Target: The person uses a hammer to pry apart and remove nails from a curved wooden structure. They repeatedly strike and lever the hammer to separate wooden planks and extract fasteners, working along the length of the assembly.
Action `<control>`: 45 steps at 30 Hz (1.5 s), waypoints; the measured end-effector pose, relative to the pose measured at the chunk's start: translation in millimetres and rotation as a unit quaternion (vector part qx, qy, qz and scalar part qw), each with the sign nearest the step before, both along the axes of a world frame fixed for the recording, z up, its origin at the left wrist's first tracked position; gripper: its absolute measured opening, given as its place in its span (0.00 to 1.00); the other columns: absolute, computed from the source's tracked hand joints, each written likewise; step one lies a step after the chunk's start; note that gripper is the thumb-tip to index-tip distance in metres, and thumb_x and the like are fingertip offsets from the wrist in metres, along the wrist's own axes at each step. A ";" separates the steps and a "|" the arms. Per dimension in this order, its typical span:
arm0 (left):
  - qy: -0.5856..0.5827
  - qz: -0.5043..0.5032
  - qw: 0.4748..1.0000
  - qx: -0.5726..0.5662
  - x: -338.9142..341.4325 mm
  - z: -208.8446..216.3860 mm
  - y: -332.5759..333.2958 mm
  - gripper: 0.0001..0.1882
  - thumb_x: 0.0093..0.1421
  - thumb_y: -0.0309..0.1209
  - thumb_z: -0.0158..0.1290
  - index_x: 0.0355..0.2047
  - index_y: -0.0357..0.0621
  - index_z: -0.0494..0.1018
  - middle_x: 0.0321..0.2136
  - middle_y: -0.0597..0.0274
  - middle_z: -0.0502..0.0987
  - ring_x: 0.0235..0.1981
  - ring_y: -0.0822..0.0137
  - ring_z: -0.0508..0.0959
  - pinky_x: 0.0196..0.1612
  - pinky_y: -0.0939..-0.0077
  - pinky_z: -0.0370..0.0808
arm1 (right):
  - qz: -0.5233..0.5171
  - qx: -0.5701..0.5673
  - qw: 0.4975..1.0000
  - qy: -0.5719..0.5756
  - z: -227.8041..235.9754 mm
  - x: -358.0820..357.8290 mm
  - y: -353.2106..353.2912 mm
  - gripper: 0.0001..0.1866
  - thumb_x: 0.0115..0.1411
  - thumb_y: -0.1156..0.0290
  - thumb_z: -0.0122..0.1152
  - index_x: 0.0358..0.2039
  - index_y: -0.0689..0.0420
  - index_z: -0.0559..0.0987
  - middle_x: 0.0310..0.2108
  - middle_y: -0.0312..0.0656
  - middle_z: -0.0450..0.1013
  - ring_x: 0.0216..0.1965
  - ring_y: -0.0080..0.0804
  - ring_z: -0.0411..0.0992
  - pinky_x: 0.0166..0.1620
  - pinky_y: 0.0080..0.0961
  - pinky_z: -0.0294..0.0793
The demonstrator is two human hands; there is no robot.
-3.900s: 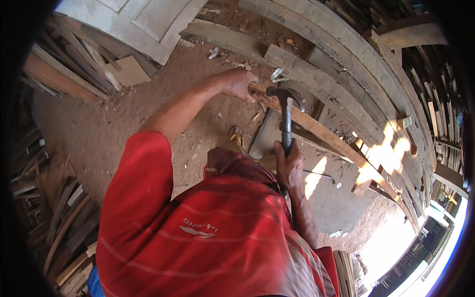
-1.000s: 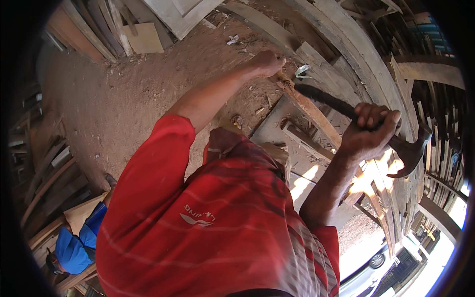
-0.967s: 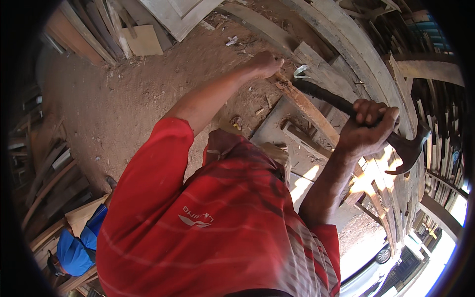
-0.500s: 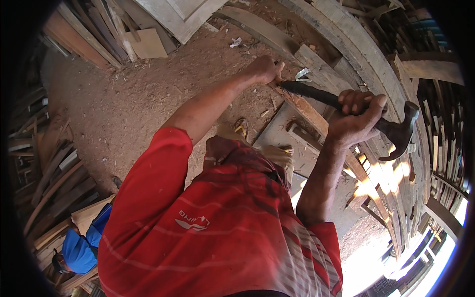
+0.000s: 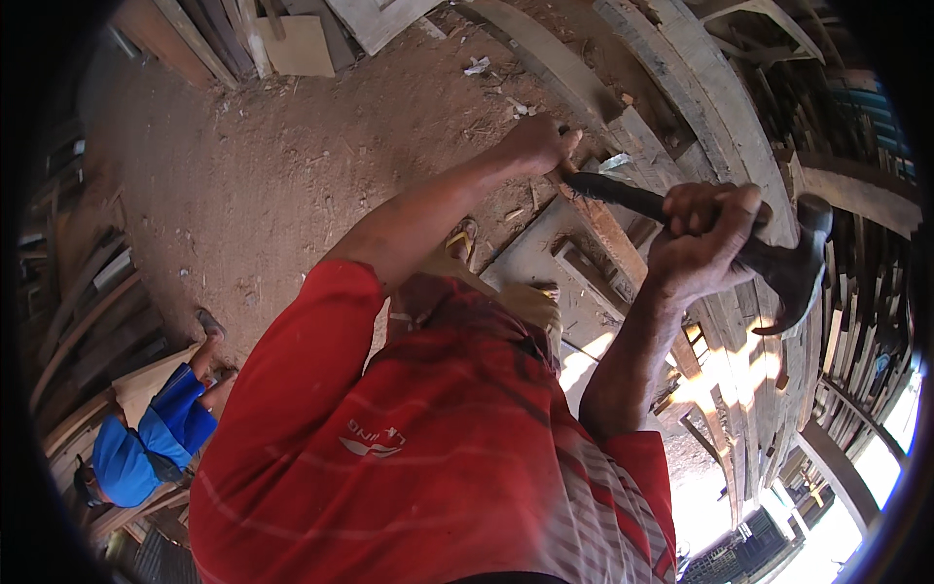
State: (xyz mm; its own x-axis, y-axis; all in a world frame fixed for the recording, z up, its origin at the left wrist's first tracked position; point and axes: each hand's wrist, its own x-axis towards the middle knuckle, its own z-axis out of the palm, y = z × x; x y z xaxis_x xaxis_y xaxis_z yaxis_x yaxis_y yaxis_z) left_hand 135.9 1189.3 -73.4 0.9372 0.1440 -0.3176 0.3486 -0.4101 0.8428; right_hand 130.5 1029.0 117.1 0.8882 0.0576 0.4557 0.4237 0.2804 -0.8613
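Note:
My right hand (image 5: pixel 705 234) is wrapped round the dark handle of a claw hammer (image 5: pixel 800 258). The hammer's metal head is at the right of the fist, with its curved claw bent downward. The tip of the handle points left, close to my left hand (image 5: pixel 541 146). That hand is closed, its thumb sticking out, at the far end of a reddish-brown wooden strip (image 5: pixel 613 232). A small dark bit shows by its thumb, but what the fingers hold is mostly hidden. The strip slants from the left hand down behind the right forearm.
Long weathered beams (image 5: pixel 705 78) curve along the far right, with stacked lumber beyond. A short wood block (image 5: pixel 589 273) lies on a flat panel near my sandalled feet. Boards (image 5: pixel 300 47) lean at the far left. A person in blue (image 5: pixel 151 443) is at the lower left.
My view has shifted slightly, so more of the person in blue shows. Both hands keep their grips, with the hammer in nearly the same pose over the wood.

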 end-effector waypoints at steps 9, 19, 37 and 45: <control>0.043 0.000 0.998 0.055 -0.8 1.1 -3.9 0.28 0.69 0.51 0.47 0.33 0.35 0.80 0.30 0.46 0.82 0.35 0.51 0.83 0.47 0.58 0.76 | -0.064 -0.018 0.995 0.079 13.4 18.3 15.7 0.19 0.69 0.68 0.55 0.19 0.54 0.65 0.11 0.31 0.57 0.10 0.18 0.55 0.15 0.22 0.62; 0.001 -0.012 1.000 0.013 -8.9 -4.0 -0.3 0.26 0.71 0.49 0.43 0.29 0.39 0.77 0.23 0.58 0.82 0.30 0.57 0.83 0.43 0.58 0.76 | -0.056 -0.120 0.982 0.133 2.6 87.4 67.4 0.14 0.64 0.70 0.63 0.23 0.61 0.74 0.15 0.36 0.65 0.13 0.21 0.63 0.19 0.24 0.67; -0.007 -0.039 0.995 0.096 6.1 -9.2 5.1 0.31 0.70 0.54 0.43 0.32 0.37 0.79 0.30 0.37 0.81 0.37 0.40 0.82 0.45 0.50 0.76 | -0.021 -0.098 0.991 0.089 37.3 76.7 79.9 0.14 0.66 0.61 0.66 0.27 0.52 0.74 0.15 0.26 0.62 0.14 0.15 0.58 0.18 0.19 0.57; 0.029 -0.054 0.996 0.060 -1.2 0.2 3.4 0.31 0.71 0.52 0.42 0.31 0.33 0.76 0.25 0.40 0.78 0.31 0.44 0.81 0.41 0.51 0.75 | -0.135 -0.124 0.982 -0.038 95.8 25.7 -17.9 0.20 0.64 0.61 0.68 0.20 0.56 0.72 0.13 0.32 0.63 0.13 0.19 0.63 0.18 0.21 0.66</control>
State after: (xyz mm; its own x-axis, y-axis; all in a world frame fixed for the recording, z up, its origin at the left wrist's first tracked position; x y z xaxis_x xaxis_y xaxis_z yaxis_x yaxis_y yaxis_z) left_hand 134.7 1192.7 -73.2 0.9301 0.0841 -0.3575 0.3433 -0.5448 0.7651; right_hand 156.2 1011.1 212.9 0.8503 -0.0580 0.5230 0.5196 -0.0651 -0.8520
